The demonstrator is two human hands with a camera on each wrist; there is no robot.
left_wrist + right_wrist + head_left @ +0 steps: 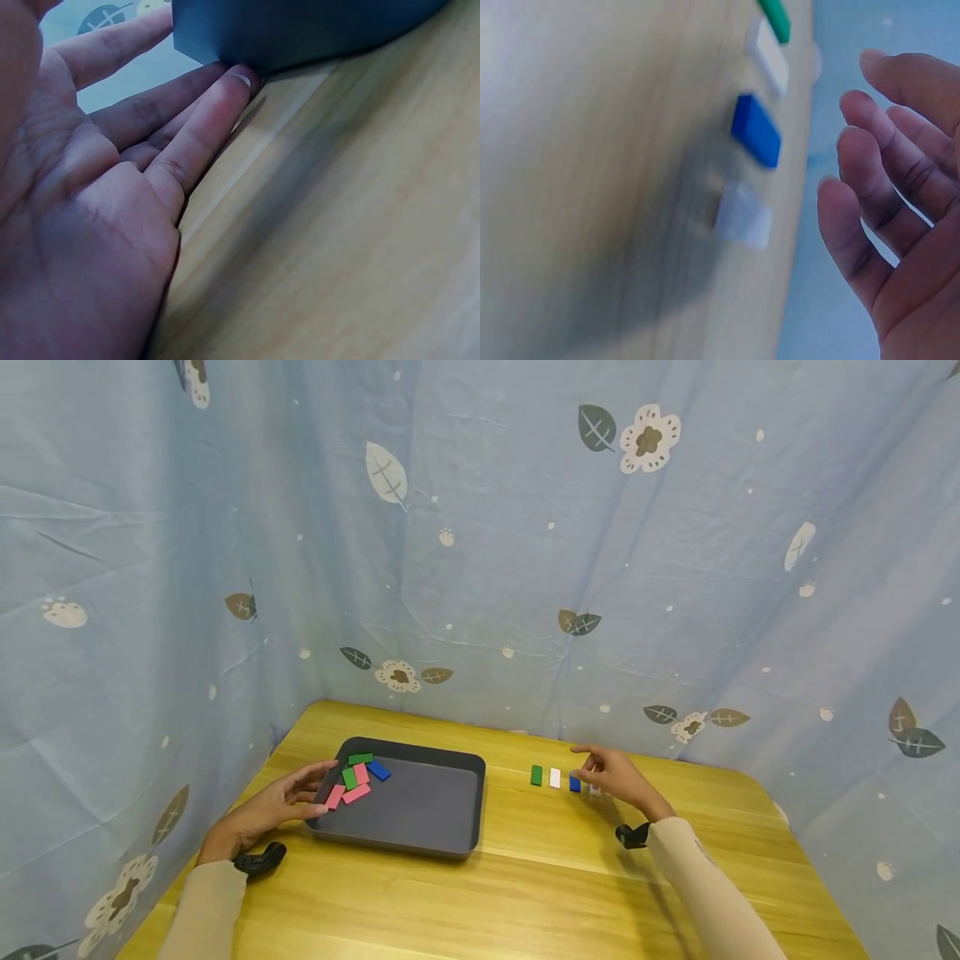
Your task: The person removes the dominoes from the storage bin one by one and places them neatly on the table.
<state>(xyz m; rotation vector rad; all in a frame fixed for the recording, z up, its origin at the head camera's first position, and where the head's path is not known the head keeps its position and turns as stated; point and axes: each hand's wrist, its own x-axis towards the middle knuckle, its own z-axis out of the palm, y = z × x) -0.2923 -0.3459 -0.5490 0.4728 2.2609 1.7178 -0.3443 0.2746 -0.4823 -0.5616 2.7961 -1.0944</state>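
A beige sleeve (204, 910) at lower left ends in the left hand (272, 804), outstretched fingers touching the dark grey tray (427, 806) of coloured domino-shaped blocks (356, 793), centre-left; right of centre, the empty, loosely parted right hand (619, 778) hovers over a block row (555, 777).

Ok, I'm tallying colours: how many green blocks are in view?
3. One green block lies in the tray near its far-left corner, a second green block just nearer, a third green block leftmost in the row on the table. Others may be hidden.
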